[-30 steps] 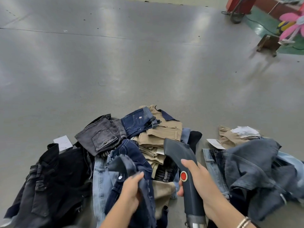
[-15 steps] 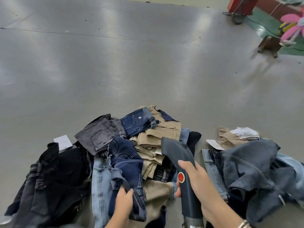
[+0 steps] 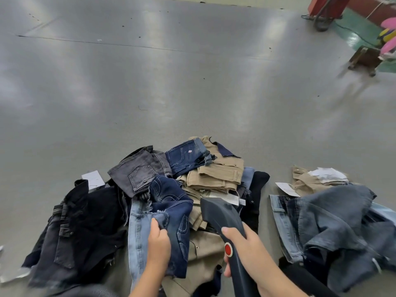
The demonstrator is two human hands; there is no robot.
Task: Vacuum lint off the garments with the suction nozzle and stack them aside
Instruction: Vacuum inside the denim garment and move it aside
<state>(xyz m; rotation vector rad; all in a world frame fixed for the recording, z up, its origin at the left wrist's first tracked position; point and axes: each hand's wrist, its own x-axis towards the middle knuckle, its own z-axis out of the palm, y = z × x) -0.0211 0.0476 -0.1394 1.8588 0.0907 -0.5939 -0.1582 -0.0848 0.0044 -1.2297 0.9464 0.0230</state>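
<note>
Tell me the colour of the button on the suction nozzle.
Red: the round button on the dark suction nozzle, head view.

Blues, blacks and tans on a grey floor

My left hand (image 3: 159, 243) holds dark navy denim shorts (image 3: 171, 213) with pale stitching and a frayed, lighter blue hem; my right hand (image 3: 246, 249) holds the slate-grey suction nozzle (image 3: 220, 213), which carries a round red button (image 3: 228, 249). Beneath lie light-wash blue jeans (image 3: 137, 232), khaki trousers (image 3: 216, 174), charcoal jeans (image 3: 139, 170) with a stitched back pocket, indigo shorts (image 3: 186, 157) and black garments (image 3: 85, 221). To the right sits faded grey-blue denim (image 3: 334, 221) beside a tan piece (image 3: 308, 181) and white tags (image 3: 286, 188). The floor (image 3: 150, 82) is glossy grey, green (image 3: 353, 33) at the far corner.
</note>
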